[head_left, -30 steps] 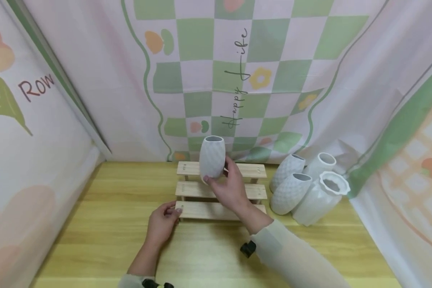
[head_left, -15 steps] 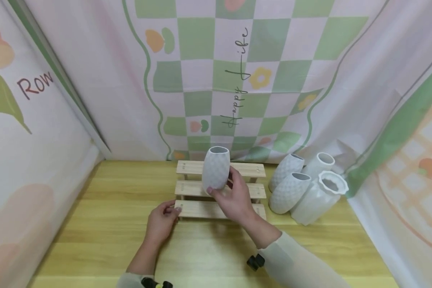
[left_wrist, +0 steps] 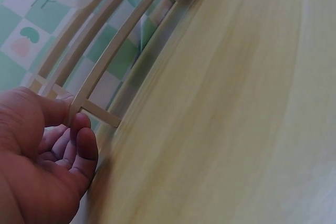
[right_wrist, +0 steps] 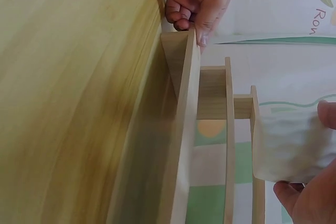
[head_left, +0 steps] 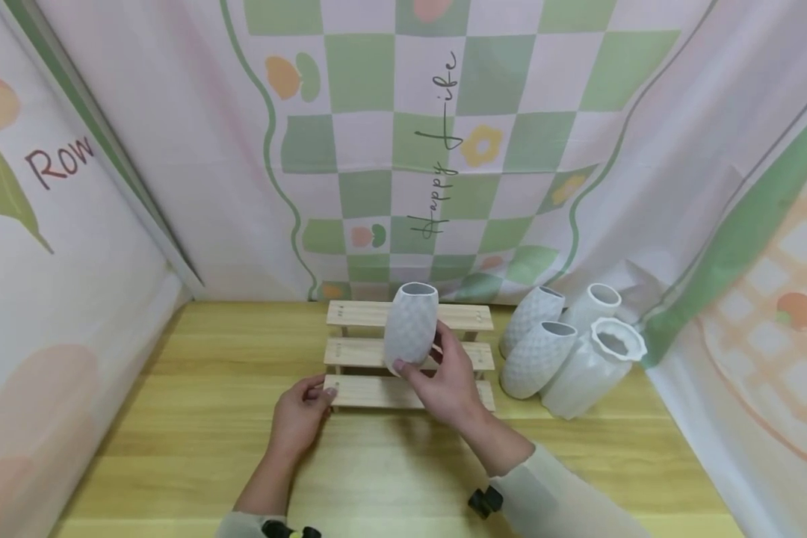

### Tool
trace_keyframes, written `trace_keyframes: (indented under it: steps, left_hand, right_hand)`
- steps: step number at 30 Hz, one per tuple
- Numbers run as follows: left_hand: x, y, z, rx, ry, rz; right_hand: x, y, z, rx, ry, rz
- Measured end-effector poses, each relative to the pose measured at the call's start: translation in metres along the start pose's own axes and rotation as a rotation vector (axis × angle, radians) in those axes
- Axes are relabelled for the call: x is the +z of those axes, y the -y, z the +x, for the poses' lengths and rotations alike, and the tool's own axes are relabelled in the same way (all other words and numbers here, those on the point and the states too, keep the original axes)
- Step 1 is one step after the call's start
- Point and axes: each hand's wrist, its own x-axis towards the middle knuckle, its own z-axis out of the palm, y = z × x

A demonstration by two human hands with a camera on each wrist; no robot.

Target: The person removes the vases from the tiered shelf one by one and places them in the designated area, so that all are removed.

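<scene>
A white vase (head_left: pixel 412 325) with a quilted surface is in my right hand (head_left: pixel 452 385), thumb and fingers gripping its lower part. It is held upright in front of a three-step wooden rack (head_left: pixel 373 390), covering part of the top two boards in the head view. My left hand (head_left: pixel 297 420) pinches the front left corner of the rack's lowest board; in the left wrist view the thumb lies over that board (left_wrist: pixel 107 59) and the fingers curl under it. In the right wrist view, the vase's lower part (right_wrist: pixel 289 148) shows close to the uppermost board.
To the right of the rack stand two leaning textured vases (head_left: pixel 540 360), a smooth white vase (head_left: pixel 595 305) behind, and a ruffle-rimmed vase (head_left: pixel 588 370). The wood-grain tabletop (head_left: pixel 195 418) ends at a checkered curtain (head_left: pixel 430 142) at the back.
My right hand has brought the vase downward and a little to the right, nearer to me. The left hand keeps its hold on the rack corner.
</scene>
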Motion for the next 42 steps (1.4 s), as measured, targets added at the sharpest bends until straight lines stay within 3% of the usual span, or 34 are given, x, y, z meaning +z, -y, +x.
trace_keyframes:
  steps: [23, 31, 42]
  left_hand:
    - [0.000, 0.000, -0.001, 0.002, -0.009, 0.014]
    - [-0.001, -0.001, -0.001, 0.006, -0.012, 0.014]
    - [-0.001, 0.000, 0.000, -0.002, 0.007, 0.028]
  right_hand:
    - [-0.011, -0.012, -0.016, 0.028, -0.037, 0.039]
    - [-0.017, -0.016, -0.020, 0.037, -0.026, 0.143]
    - [-0.023, -0.021, -0.028, -0.002, -0.064, 0.056]
